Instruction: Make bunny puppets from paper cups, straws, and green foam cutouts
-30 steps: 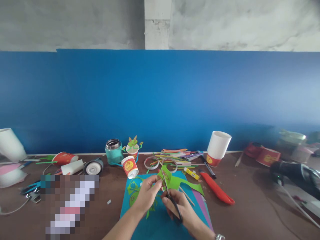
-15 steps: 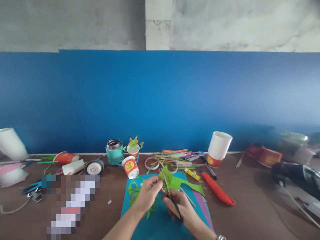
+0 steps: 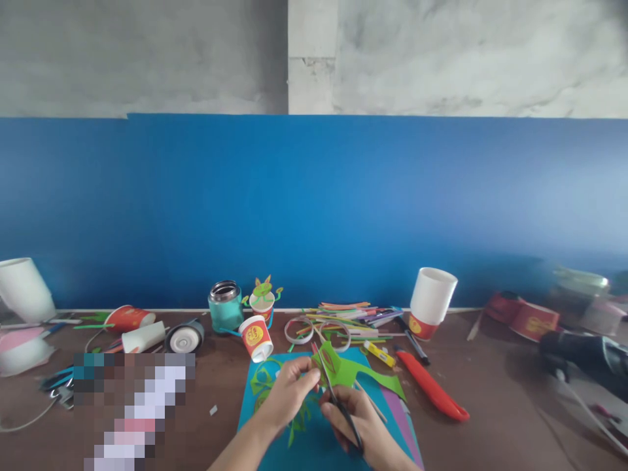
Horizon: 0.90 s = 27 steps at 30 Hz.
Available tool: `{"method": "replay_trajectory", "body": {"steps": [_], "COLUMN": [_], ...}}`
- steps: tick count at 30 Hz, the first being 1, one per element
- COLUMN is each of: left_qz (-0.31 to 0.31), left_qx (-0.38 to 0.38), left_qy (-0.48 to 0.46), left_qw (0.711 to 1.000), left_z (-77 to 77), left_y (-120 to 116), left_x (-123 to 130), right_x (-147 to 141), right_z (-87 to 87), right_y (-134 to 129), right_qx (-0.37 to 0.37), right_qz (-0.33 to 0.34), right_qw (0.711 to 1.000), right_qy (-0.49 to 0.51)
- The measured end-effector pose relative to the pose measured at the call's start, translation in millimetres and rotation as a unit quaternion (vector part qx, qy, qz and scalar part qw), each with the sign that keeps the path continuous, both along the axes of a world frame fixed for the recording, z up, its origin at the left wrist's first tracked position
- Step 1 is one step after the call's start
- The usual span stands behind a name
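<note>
Between the fingertips of my left hand (image 3: 293, 391) is the edge of a green paper piece (image 3: 343, 371) with a leaf-like outline drawn on it. My right hand (image 3: 357, 418) grips black-handled scissors (image 3: 347, 417), whose blades lie across the green paper near my left fingertips. Both hands are above a blue sheet (image 3: 275, 451), where green paper scraps (image 3: 297, 425) are scattered. Purple paper (image 3: 403, 422) shows under the sheet's right side. Behind the hands stand two tape rolls (image 3: 299, 331).
A red cutter (image 3: 432, 386), a yellow glue tube (image 3: 379, 354) and a marker lie to the right, near stacked white cups (image 3: 432, 294). Colored sticks (image 3: 353, 314) lie at the back. A teal jar (image 3: 226, 307) and decorated cups (image 3: 256, 337) stand left of center.
The view has tilted up slightly, so everything sits lower in the picture. Both hands keep hold of the paper and scissors, with little visible movement between them.
</note>
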<state>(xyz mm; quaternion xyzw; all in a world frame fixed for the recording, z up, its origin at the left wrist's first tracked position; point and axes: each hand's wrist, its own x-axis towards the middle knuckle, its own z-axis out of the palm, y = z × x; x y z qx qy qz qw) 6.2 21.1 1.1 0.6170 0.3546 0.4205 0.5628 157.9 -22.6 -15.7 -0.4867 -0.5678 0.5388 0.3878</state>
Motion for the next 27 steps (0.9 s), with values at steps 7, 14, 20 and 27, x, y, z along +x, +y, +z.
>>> {"method": "replay_trajectory", "body": {"steps": [7,14,20,27], "left_qz": [-0.010,-0.040,-0.047,-0.057], "left_qx": [-0.007,-0.019,-0.025,-0.034], "left_qy": [0.001,-0.005,0.007,0.014], "left_qw": [1.000,0.999,0.999,0.998], "left_z": [5.0,6.5,7.2,13.3], "left_y": [0,3,3,2], "left_x": [-1,-4,-5,-6], "right_x": [2,3,3,9], "right_z": [-1.5,2.6,4.2,-3.8], "right_y": [2,1,-1,3], "right_qx": [0.008,-0.012,-0.014,-0.018], "right_qz": [0.013,0.011,0.013,0.037], "right_qw": [1.000,1.000,1.000,0.999], "right_qy": [-0.023,-0.025,-0.023,-0.016]}}
